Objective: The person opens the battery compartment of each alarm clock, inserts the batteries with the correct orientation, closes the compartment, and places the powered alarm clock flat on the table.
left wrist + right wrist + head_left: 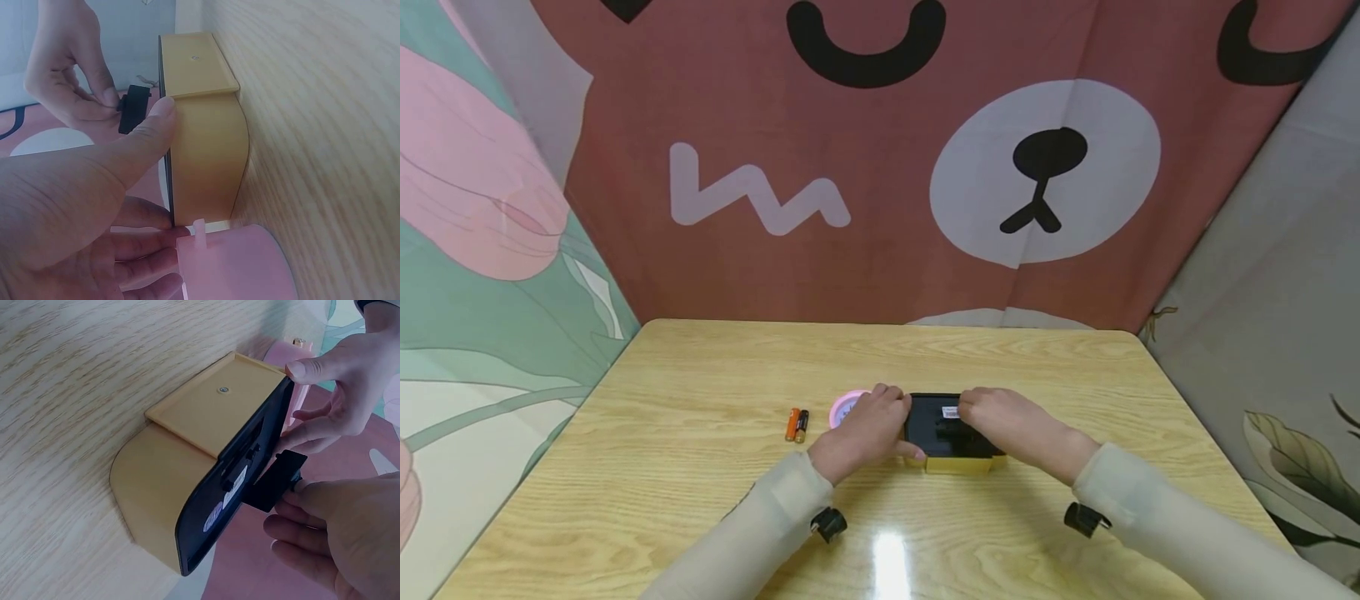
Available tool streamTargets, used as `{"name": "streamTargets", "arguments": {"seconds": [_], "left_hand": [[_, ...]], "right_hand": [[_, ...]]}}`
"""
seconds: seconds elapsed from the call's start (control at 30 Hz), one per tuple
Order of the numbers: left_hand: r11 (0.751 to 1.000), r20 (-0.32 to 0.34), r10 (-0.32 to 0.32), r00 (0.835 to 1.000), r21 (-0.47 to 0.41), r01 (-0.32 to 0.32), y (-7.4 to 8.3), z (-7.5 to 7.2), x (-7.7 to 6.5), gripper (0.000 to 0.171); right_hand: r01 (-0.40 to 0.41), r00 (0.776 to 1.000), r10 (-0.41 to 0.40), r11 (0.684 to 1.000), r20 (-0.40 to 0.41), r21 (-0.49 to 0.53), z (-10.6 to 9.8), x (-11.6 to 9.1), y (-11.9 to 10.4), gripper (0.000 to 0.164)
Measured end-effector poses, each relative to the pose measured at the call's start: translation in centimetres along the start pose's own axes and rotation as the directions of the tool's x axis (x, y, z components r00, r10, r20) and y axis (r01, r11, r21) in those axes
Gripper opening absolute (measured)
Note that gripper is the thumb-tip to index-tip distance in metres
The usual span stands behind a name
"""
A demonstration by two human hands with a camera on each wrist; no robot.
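Observation:
A gold box-shaped device (958,466) lies on the table with its black back (928,425) facing up; its front is hidden. My left hand (868,427) grips its left end, thumb (164,107) on the near gold side and fingers at the far edge. In my right hand (1017,423), thumb and fingers pinch a small black battery cover (277,481), held tilted just above the back. Beneath it, a slot and a white label (235,484) show in the black panel. A second, round sticker (213,517) is on that panel.
A round pink object (837,410) with a printed face stands right beside the left hand, partly covered by it. Farther left, an orange battery (792,423) and a black battery (802,427) lie side by side. Fabric hangings (880,275) border the wooden table (700,467).

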State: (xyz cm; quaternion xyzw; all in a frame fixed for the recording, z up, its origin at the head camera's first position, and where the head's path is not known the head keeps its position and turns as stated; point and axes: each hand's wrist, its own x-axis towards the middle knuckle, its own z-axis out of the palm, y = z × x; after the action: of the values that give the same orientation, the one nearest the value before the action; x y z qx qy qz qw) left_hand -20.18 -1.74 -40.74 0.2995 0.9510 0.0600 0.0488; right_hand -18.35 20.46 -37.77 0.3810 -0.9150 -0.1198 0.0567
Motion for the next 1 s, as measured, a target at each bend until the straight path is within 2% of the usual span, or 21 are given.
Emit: {"name": "streamTargets", "arguments": {"seconds": [0.37, 0.73, 1.0], "left_hand": [[1.000, 0.011, 0.001, 1.000, -0.018, -0.001, -0.1, -0.1, 0.0, 0.087], [1.000, 0.014, 0.007, 1.000, -0.020, -0.006, -0.1, -0.3, 0.1, 0.087], [1.000, 0.015, 0.003, 1.000, -0.011, -0.003, 0.0, -0.3, 0.0, 0.085]], "right_hand": [[0.014, 0.995, -0.018, 0.999, -0.099, -0.036, -0.1, -1.5, 1.0, 0.018], [0.025, 0.987, -0.035, 0.998, -0.160, -0.066, -0.8, -3.1, 2.0, 0.020], [0.028, 0.979, -0.048, 0.994, -0.196, -0.102, -0.3, -4.4, 2.9, 0.020]]}}
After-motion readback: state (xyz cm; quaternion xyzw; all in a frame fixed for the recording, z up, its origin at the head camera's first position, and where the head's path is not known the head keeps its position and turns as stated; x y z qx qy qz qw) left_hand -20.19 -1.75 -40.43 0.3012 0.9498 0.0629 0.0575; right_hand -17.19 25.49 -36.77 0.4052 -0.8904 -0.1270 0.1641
